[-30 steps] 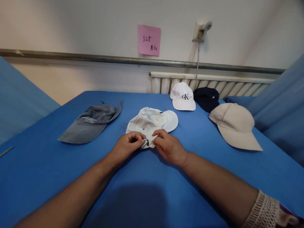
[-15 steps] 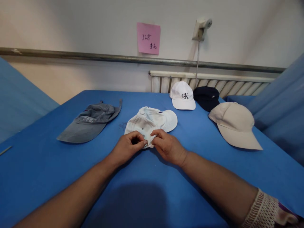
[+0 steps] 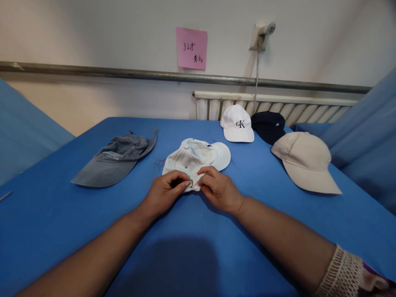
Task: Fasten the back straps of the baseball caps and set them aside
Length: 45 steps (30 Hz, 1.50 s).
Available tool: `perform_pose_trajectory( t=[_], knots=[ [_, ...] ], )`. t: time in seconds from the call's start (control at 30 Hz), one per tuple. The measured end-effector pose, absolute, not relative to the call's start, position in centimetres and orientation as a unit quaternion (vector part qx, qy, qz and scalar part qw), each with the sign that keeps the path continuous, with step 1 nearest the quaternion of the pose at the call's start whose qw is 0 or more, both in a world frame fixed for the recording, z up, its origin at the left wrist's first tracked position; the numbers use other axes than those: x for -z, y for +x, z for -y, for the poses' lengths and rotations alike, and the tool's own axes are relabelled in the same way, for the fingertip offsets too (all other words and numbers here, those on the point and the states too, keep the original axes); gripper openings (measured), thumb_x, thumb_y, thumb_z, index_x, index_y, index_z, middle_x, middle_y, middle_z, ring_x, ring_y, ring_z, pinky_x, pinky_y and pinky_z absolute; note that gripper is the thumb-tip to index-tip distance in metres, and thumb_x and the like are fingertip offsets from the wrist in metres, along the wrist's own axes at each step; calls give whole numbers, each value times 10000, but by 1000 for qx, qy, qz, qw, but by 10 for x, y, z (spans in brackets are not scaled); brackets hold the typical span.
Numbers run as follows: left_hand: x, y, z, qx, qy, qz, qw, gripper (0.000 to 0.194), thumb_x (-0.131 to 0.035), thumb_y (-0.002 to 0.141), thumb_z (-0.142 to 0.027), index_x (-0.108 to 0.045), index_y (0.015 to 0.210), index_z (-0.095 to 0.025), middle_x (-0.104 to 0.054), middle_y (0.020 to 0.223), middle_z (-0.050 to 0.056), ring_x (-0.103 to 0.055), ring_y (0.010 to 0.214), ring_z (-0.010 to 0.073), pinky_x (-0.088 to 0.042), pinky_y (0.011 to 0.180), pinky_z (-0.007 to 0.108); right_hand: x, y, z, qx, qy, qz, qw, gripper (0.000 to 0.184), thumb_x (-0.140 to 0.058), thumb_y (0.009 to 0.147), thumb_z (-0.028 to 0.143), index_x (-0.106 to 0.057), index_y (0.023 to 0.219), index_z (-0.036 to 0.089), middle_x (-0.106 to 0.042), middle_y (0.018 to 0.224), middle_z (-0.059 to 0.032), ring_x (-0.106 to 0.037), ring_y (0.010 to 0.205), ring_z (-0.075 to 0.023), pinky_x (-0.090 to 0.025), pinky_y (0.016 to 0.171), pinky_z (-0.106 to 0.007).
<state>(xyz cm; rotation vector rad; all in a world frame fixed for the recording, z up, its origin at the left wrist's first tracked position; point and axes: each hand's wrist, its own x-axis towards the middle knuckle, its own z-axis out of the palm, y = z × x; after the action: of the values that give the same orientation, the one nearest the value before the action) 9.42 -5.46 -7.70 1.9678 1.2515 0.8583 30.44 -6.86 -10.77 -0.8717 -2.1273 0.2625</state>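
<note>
A white cap (image 3: pixel 195 156) lies flattened on the blue table (image 3: pixel 198 247), its brim pointing away to the right. My left hand (image 3: pixel 163 193) pinches the strap at the cap's near back edge. My right hand (image 3: pixel 218 189) pinches the same strap from the other side, and a small metal buckle (image 3: pixel 191 184) shows between the two sets of fingertips. Both hands are closed on the strap and nearly touch each other.
A grey cap (image 3: pixel 119 158) lies flat to the left. A white cap with a black logo (image 3: pixel 236 123), a dark navy cap (image 3: pixel 268 126) and a beige cap (image 3: pixel 306 162) sit at the back right. Behind are a radiator (image 3: pixel 278 108), a metal rail and a pink note (image 3: pixel 191 48).
My fingers have shifted slightly on the strap, the two hands staying close together. The buckle was hidden half a second ago and shows again. The cap has barely moved.
</note>
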Motion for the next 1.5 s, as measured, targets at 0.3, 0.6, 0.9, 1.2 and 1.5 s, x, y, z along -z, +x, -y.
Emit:
perform_pose_trajectory(
  t=[0.3,0.6,0.9,1.2,1.5],
  knots=[
    [72,93,64,-263,865,-389,175,452,-687,832,-379,-568,1233,-209,-613,1256,91,-577,1151,252,-462,988,378,100,308,67,-123,-429,813,373,90,-553,868,163,-553,950,200,-621,798,-14,-571,733,-176,-430,718,-295],
    [77,100,56,-244,843,-420,230,272,-474,965,-350,-661,1126,-237,-706,1040,25,-646,956,199,-481,879,324,97,309,63,-271,-486,757,344,115,-566,897,282,-555,993,221,-519,619,71,-485,560,-130,-342,579,-238],
    [68,98,49,-219,776,-448,385,260,-518,895,-404,-663,938,-193,-670,864,9,-613,830,195,-474,766,295,109,309,57,-308,-416,763,388,151,-561,917,253,-689,997,240,-698,884,19,-625,787,-133,-445,707,-238],
    [66,95,50,-236,754,-429,437,258,-580,858,-409,-682,930,-184,-667,863,28,-597,825,192,-481,750,285,109,309,59,-259,-380,779,427,126,-601,890,175,-681,975,225,-648,954,-12,-621,848,-137,-483,748,-262],
    [70,99,51,-319,654,-484,486,288,-685,777,-420,-697,879,-151,-661,799,18,-566,718,149,-458,680,259,103,304,68,-89,-366,815,440,100,-511,885,122,-510,959,188,-572,987,-85,-567,859,-184,-503,746,-313]
  ],
)
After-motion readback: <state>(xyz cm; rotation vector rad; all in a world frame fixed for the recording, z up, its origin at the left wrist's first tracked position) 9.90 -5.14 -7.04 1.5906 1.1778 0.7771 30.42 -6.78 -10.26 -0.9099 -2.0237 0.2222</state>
